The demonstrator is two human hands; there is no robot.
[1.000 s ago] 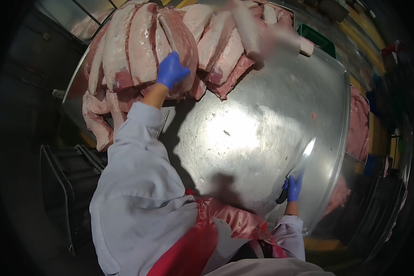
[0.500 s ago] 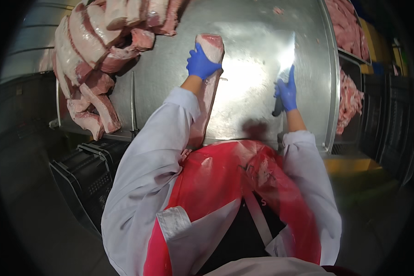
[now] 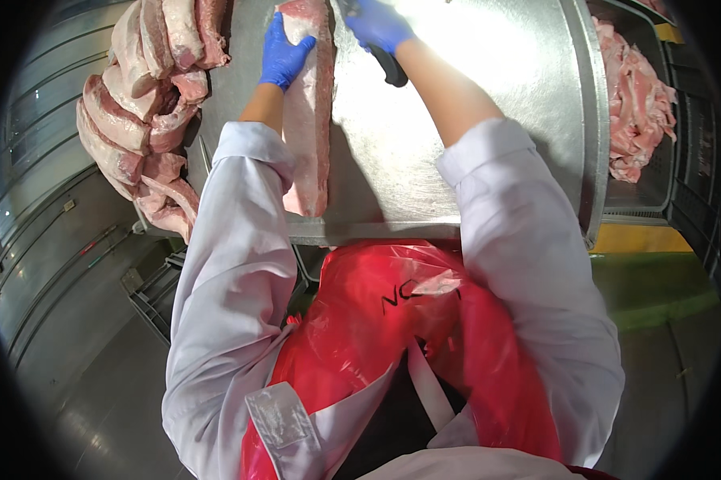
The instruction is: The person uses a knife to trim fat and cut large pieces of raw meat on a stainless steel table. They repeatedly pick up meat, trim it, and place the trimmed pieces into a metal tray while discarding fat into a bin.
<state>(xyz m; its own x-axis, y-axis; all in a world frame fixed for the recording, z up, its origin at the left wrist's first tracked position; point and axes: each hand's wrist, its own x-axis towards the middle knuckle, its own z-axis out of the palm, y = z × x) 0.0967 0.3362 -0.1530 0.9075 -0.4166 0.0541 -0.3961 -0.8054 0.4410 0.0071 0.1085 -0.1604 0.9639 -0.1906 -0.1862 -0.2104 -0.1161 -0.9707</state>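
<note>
A long, pale pink pork slab lies lengthwise on the steel table. My blue-gloved left hand grips the slab near its far end, fingers and thumb along its top and edge. Just to the right, my blue-gloved right hand is closed on a knife with a black handle; glare and the hand hide most of the blade. A pile of similar meat pieces covers the table's left side, with part of a metal rod beside it, mostly behind my left sleeve.
At the right, a bin beyond the table's raised edge holds pink meat trimmings, with dark crates alongside. A dark crate stands low at the left, near a wall with pipes. My red apron meets the table's front edge.
My left hand has moved from the pile, bringing a long slab to the table's middle. My right hand, with the knife, has moved forward and left, beside the slab's far end.
</note>
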